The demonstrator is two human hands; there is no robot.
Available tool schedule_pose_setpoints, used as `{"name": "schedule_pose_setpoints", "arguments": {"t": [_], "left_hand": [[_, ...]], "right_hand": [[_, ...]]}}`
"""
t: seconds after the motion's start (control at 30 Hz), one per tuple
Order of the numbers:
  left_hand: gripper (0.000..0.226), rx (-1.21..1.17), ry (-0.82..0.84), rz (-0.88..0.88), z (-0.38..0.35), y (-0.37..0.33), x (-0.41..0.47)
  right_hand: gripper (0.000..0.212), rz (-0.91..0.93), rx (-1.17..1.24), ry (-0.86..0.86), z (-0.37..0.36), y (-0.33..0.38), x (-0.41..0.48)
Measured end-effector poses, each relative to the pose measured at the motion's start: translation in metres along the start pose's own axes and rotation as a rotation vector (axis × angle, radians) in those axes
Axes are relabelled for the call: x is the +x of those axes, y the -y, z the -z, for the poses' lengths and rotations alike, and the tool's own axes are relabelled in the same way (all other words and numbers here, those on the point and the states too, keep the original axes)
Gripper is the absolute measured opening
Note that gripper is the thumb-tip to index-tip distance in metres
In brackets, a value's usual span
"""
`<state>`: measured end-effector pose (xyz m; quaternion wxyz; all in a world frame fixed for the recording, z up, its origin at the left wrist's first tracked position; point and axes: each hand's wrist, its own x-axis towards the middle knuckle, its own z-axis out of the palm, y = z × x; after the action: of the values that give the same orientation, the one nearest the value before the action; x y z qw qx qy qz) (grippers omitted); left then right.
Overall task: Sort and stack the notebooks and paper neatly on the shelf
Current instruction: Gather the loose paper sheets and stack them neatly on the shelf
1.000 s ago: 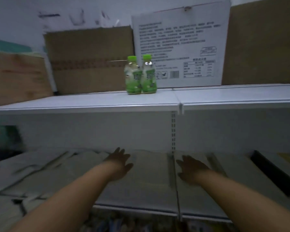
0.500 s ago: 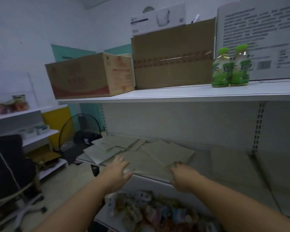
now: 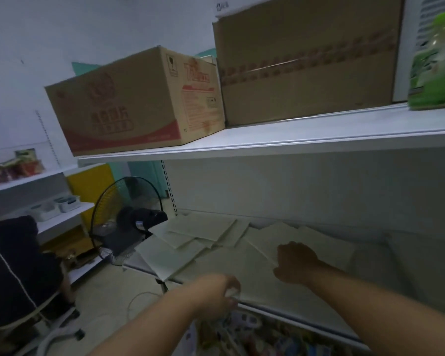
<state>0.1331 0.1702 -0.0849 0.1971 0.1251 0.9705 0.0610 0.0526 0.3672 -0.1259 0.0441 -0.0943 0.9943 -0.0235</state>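
Note:
Several pale notebooks and sheets (image 3: 206, 235) lie scattered and overlapping on the middle shelf (image 3: 306, 312). The nearest notebook (image 3: 244, 268) lies at the shelf's front edge. My left hand (image 3: 216, 294) pinches that notebook's front corner between fingers and thumb. My right hand (image 3: 296, 262) rests flat on top of the notebooks, a little further in, with fingers spread.
The upper shelf (image 3: 293, 134) overhangs close above, bearing a printed carton (image 3: 134, 104), a plain carton (image 3: 306, 60) and a green bottle (image 3: 434, 62). A black fan (image 3: 131, 217) stands left of the shelf. A seated person in dark clothing (image 3: 18, 273) is at the far left. Colourful packets (image 3: 254, 332) fill the shelf below.
My view has swung left and closer. My left hand dropped to the shelf's front edge and closed on the near notebook's corner; my right hand moved further in onto the notebooks.

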Motion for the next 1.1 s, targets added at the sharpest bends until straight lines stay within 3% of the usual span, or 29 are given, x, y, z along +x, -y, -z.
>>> {"name": "schedule_pose_setpoints", "arguments": {"t": [0.17,0.37,0.43,0.5,0.6,0.7,0.77,0.8,0.9,0.93,1.03,1.1], "left_hand": [[0.045,-0.389,-0.081,0.061,0.006,0.044,0.030],[0.046,-1.159,-0.137,0.064,0.020,0.042,0.078],[0.049,-1.404,-0.109,0.020,0.028,0.042,0.095],[0.042,-1.596,-0.244,0.017,0.032,0.048,0.108],[0.022,-1.661,-0.492,0.062,0.043,0.077,0.114],[0.022,-1.696,-0.494,-0.025,0.062,0.130,0.098],[0.020,-1.735,-0.499,-0.069,0.072,0.178,0.087],[0.021,-1.764,-0.497,-0.074,0.076,0.203,0.083],[0.023,-1.823,-0.462,-0.051,0.079,0.263,0.077],[0.022,-1.837,-0.444,-0.047,0.078,0.278,0.077],[0.021,-1.838,-0.392,-0.046,0.075,0.316,0.077],[0.021,-1.811,-0.362,-0.039,0.077,0.334,0.078]], "right_hand": [[0.030,0.143,-0.149,-0.023,0.010,0.004,0.009],[0.032,0.163,-0.109,-0.303,0.025,0.044,0.015],[0.030,0.242,-0.063,-0.368,0.033,0.069,0.015],[0.033,0.389,0.010,-0.448,0.034,0.096,0.017],[0.055,0.471,0.304,-0.501,0.026,0.114,0.039],[0.044,0.297,0.545,-0.694,0.006,0.110,0.084],[0.032,0.169,0.527,-0.805,-0.006,0.114,0.113],[0.038,0.141,0.495,-0.764,-0.011,0.121,0.124],[0.059,0.095,0.279,-0.316,-0.032,0.142,0.150],[0.056,0.102,0.199,-0.255,-0.039,0.146,0.155],[0.045,0.037,0.074,-0.401,-0.045,0.156,0.160],[0.064,0.006,0.092,-0.621,-0.041,0.161,0.164]]}}
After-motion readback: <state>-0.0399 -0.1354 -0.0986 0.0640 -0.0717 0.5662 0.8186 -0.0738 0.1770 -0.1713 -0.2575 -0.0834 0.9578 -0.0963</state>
